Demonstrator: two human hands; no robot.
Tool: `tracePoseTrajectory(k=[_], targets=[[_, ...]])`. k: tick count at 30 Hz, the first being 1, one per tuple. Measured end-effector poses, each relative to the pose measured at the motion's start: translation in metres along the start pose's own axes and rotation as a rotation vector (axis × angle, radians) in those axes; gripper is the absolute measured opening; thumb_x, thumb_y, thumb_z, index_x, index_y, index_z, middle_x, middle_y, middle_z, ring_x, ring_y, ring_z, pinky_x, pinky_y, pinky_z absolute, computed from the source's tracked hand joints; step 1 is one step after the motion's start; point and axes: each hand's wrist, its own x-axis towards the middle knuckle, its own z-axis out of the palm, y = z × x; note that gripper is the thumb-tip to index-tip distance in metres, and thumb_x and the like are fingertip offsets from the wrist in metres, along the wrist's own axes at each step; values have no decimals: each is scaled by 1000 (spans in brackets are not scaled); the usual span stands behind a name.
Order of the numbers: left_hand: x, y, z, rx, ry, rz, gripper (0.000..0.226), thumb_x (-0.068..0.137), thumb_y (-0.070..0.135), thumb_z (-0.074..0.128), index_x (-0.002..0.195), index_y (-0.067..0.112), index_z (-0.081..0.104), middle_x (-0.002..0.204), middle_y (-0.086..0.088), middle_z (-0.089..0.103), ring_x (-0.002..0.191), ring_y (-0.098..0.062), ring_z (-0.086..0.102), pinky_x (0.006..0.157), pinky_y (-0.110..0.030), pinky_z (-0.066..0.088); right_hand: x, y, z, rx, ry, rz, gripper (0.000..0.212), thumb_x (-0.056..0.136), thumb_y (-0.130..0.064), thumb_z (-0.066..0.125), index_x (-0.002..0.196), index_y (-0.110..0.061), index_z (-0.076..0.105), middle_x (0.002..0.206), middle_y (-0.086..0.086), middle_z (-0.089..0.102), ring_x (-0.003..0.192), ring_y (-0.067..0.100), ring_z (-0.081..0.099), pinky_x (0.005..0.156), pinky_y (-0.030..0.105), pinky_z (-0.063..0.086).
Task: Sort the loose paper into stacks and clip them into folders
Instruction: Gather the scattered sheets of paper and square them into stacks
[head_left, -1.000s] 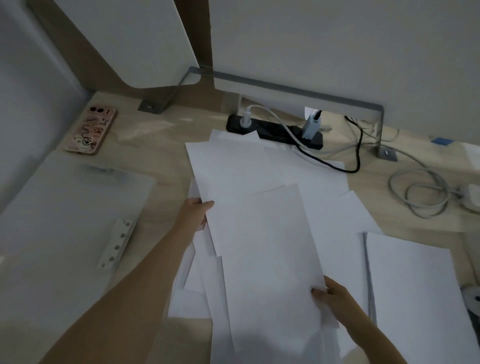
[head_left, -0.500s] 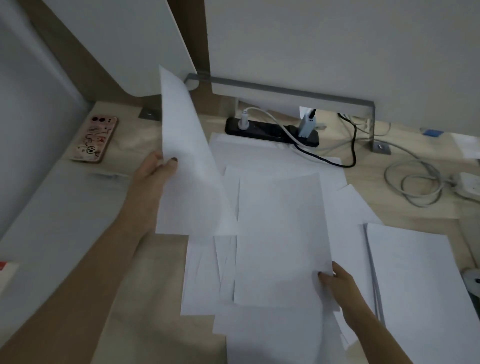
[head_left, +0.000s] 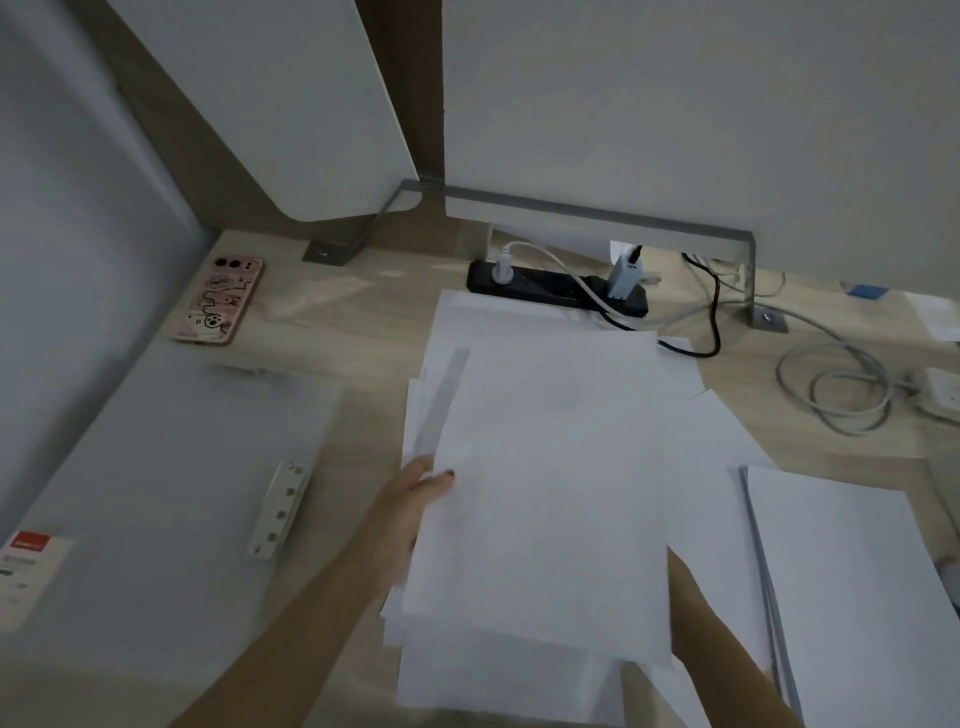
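Loose white sheets (head_left: 685, 441) lie overlapping in the middle of the wooden desk (head_left: 363, 317). My left hand (head_left: 415, 493) grips the left edge of the top sheet (head_left: 550, 493), thumb on top, fingers underneath. My right forearm (head_left: 722, 639) runs in from the lower right, and its hand is hidden under that sheet's lower right part. A squared-up stack of paper (head_left: 857, 597) lies at the right. An open grey folder (head_left: 156, 467) lies at the left, with a metal clip bar (head_left: 280, 509) inside it.
A phone in a pink case (head_left: 218, 299) lies at the back left. A black power strip (head_left: 556, 291) with plugs sits behind the papers. Coiled grey cables (head_left: 831, 395) and a white adapter (head_left: 943, 387) lie at the back right. Partition panels close off the rear.
My left hand lifted a sheet from the left side of the pile, swung it over and laid it on the sheet my right hand held. My right hand is now covered.
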Motion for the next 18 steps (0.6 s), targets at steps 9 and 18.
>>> tracePoseTrajectory(k=[9,18], targets=[[27,-55,-26,865,483,161,18,76,6,61,90,4,48,93,-13,44,99,-37,50,77,-40,42,8,1,34,-328,219,-136,28,95,-25,41,113,-8,54,104,10,57,92,26,55,82,39,46],[37,-38,-32,341,193,-152,18,73,20,73,82,7,64,80,-7,63,65,-13,61,62,-22,47,14,3,57,-538,204,-116,33,86,-13,47,117,-5,53,115,16,54,95,31,57,82,41,50]])
